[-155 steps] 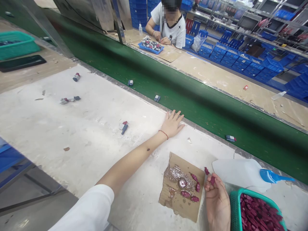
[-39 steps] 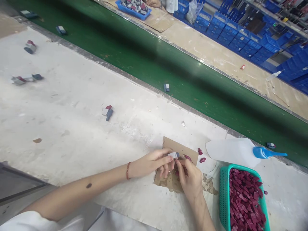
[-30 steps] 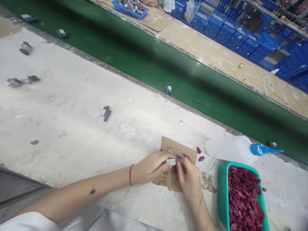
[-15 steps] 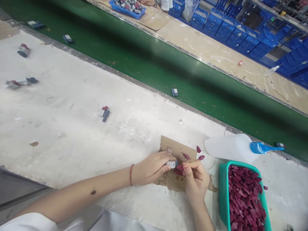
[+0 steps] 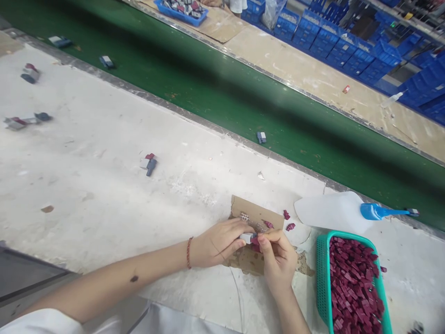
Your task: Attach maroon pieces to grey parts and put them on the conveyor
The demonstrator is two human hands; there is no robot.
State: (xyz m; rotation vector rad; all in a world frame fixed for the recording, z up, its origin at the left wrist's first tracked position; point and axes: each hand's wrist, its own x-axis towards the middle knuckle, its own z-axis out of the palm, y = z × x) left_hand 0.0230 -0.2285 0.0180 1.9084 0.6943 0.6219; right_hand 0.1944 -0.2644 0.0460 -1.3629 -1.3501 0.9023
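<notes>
A worker's left hand [image 5: 217, 242] pinches a small grey-and-white part [image 5: 247, 237] at its fingertips while the right hand [image 5: 278, 260] pinches a dark red piece [image 5: 255, 241] and presses it against the part's end, both held just above a glue-stained cardboard scrap [image 5: 255, 214] on the pale surface [image 5: 104, 185]. Two loose red pieces [image 5: 288, 221] lie just past the cardboard, beside a white squeeze bottle with a blue nozzle [image 5: 377, 212] lying on its side, and a green basket [image 5: 321, 273] heaped with more red pieces sits near the right wrist. Finished-looking parts ride the green conveyor belt [image 5: 243, 97], one of them [image 5: 261, 137] near the surface's edge. The pieces are tiny and the grip is by fingertips alone, so a slight misalignment could seat the red piece crooked, or it could slip and drop among the glue residue on the cardboard below.
</notes>
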